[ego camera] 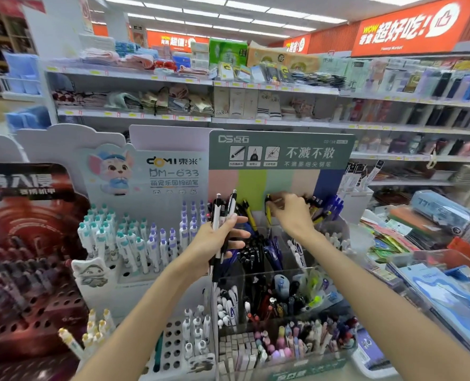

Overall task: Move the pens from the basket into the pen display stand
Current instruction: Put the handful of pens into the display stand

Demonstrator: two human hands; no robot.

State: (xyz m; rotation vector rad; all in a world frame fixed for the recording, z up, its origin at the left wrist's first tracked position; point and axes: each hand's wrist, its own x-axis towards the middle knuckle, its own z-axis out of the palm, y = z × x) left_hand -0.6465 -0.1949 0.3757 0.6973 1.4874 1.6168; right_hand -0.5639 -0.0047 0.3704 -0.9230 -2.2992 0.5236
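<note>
My left hand (220, 240) grips a bundle of several black and white pens (222, 213), upright, in front of the tiered pen display stand (280, 149) with a green header card. My right hand (291, 213) reaches into the stand's top row and pinches a yellow and black pen (268, 209) there. Other pens stand in that row, yellow-black ones to the left and blue ones (334, 206) to the right. Lower tiers of the stand hold many black, blue and white pens. No basket is in view.
A white stand (145, 188) with teal and purple capped pens stands on the left. A dark red stand (22, 270) with holes is at far left. Clear bins (283, 342) of erasers and pastel pens sit at the front. Stationery packs (434, 215) lie to the right, store shelves behind.
</note>
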